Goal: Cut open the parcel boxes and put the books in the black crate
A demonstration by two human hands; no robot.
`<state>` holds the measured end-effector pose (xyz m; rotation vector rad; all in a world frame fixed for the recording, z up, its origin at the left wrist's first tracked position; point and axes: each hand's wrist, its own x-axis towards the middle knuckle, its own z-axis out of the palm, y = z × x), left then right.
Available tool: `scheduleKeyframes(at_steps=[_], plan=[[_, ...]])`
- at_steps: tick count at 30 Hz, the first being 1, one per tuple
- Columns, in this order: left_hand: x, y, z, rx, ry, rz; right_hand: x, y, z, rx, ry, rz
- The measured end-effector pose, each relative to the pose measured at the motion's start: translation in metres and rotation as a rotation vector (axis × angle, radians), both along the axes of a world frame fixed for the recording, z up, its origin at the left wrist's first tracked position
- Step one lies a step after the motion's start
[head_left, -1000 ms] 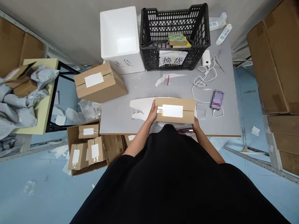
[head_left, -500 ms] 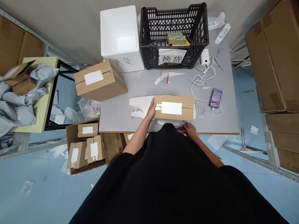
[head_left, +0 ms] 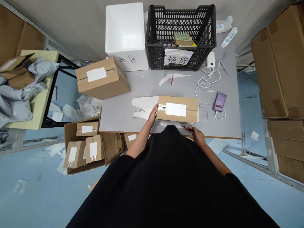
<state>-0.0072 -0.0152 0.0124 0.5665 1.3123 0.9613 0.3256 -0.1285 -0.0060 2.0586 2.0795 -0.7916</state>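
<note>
Taped cardboard carton (head_left: 177, 109) lies flat on grey worktop (head_left: 228, 126); looks light and stiff, best taken by its long edges. Left hand (head_left: 152, 115) open against its end; right hand (head_left: 198, 137) closed on red-handled cutter (head_left: 187, 128).

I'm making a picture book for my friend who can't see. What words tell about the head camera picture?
A person's left hand touches a cardboard box with a white label on a gray table. The right hand is beside it, at a small red tool. A black basket and a white foam box sit farther away.
</note>
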Motion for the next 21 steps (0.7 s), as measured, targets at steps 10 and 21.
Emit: scheduleKeyframes(at_steps=[10,21], plan=[[-0.041,0.011,0.009,0.191,0.183,-0.323,-0.051,0.058,0.126,0.126,0.127,0.245],[-0.035,0.025,0.023,0.346,0.321,-0.471,-0.131,0.156,0.142,0.002,-0.213,0.753]])
